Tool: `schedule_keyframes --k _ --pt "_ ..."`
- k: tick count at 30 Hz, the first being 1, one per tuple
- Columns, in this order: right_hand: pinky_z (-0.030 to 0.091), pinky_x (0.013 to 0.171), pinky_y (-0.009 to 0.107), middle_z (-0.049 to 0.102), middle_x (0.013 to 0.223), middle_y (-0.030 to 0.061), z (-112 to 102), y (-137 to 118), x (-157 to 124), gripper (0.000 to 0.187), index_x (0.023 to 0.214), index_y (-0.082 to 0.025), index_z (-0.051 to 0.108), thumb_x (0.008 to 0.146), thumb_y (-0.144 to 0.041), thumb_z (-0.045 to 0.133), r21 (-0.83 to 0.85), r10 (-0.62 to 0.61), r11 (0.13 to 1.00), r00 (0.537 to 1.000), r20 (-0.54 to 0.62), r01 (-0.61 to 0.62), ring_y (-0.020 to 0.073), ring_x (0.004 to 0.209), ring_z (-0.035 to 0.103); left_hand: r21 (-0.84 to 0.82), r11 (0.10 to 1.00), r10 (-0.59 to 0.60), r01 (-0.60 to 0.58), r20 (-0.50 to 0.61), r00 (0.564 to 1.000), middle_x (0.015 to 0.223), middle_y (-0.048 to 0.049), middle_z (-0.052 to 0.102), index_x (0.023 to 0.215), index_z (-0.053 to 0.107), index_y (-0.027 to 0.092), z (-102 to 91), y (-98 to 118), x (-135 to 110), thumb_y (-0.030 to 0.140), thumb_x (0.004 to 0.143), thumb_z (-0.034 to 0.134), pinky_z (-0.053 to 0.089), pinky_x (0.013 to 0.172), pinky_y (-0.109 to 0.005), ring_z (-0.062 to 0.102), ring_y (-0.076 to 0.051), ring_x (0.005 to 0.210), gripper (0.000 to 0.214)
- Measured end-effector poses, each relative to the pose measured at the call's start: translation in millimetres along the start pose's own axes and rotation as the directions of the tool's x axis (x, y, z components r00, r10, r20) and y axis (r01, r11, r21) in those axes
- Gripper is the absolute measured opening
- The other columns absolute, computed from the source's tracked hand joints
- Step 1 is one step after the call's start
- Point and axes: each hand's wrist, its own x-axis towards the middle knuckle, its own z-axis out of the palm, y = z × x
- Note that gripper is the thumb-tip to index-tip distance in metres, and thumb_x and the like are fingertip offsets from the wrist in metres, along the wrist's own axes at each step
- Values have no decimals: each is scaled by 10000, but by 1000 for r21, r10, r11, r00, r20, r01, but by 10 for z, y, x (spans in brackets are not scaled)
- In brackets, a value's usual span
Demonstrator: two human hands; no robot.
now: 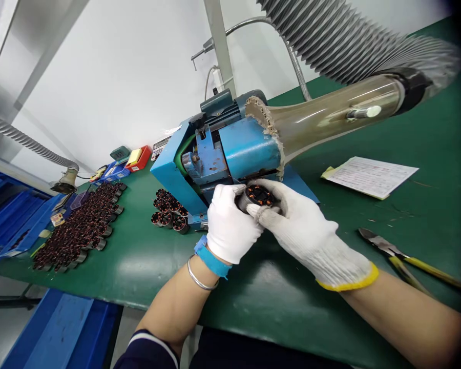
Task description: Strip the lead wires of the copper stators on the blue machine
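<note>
"What do the hands grip?"
"The gloved right hand [303,223] closes around a wound stator [259,196], with its thumb in front. The gloved left hand [232,220] grips the other side."
"Where is this stator?"
"Just before the blue bench machine [249,146]; whether they touch, I cannot tell well."
"And farther?"
"More stators [169,210] stand left of the machine; yellow-handled cutting pliers [388,251] and a printed sheet [371,177] lie right, on the green table [146,266]."

A blue machine [249,146] blocks the way ahead, but a tabletop lane [134,228] runs between ring stack [168,219] and ring heap [80,223]
</note>
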Motion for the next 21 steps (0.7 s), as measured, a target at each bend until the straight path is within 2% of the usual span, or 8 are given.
schedule_keyframes --k 3,6,10,12,14,17,21 --pt "565 941 506 732 1155 110 -9 1 15 540 1239 -199 656 753 -434 657 -1 39 999 999 -9 -39 343 1052 695 -7 1000 11 -11 6 1000 967 -55 641 981 597 208 15 12 21 446 656 901 582 793 -388 663 -237 881 505" --pt "593 882 480 732 1116 117 22 -26 -32 567 1244 -181 647 738 -434 660 -10 53 999 999 -6 -53 327 983 710 -27 1000 10 -10 4 1000 937 -54 637 970 609 198 -37 11 -44 434 664 898 580 756 -382 660 -231 846 482" --pt "609 829 446 712 1116 107 104 -62 -229 546 1174 -211 663 679 -438 713 -53 42 998 995 87 -37 325 988 707 -120 992 -38 43 46 998 929 -43 642 969 631 201 -270 -23 -268 403 633 920 578 732 -366 661 -217 827 487" --pt "602 837 476 696 1157 108 137 -44 -349 583 1168 -235 668 635 -457 744 -109 17 994 987 159 0 364 1063 683 -232 961 -133 152 95 987 948 -43 662 988 644 210 -425 -57 -383 372 617 931 586 758 -371 674 -219 847 496" --pt "604 820 476 678 1210 100 160 15 -454 629 1227 -265 652 639 -465 750 -157 -50 984 971 233 89 377 1107 665 -373 872 -259 318 199 945 967 -48 690 1029 649 214 -574 -107 -485 348 610 934 597 799 -388 691 -226 872 524" --pt "616 770 425 661 1254 73 185 146 -553 640 1315 -315 599 709 -465 737 -173 -173 954 923 343 243 343 1086 682 -549 643 -382 534 374 845 951 -52 713 1090 658 202 -743 -210 -635 363 612 935 590 877 -419 699 -223 875 575" --pt "625 783 411 674 1242 60 192 269 -588 538 1296 -309 594 807 -504 705 -195 -215 920 853 475 340 316 1058 699 -708 290 -472 644 480 740 947 -62 713 1099 673 178 -875 -348 -848 397 591 942 588 881 -434 705 -219 841 615"
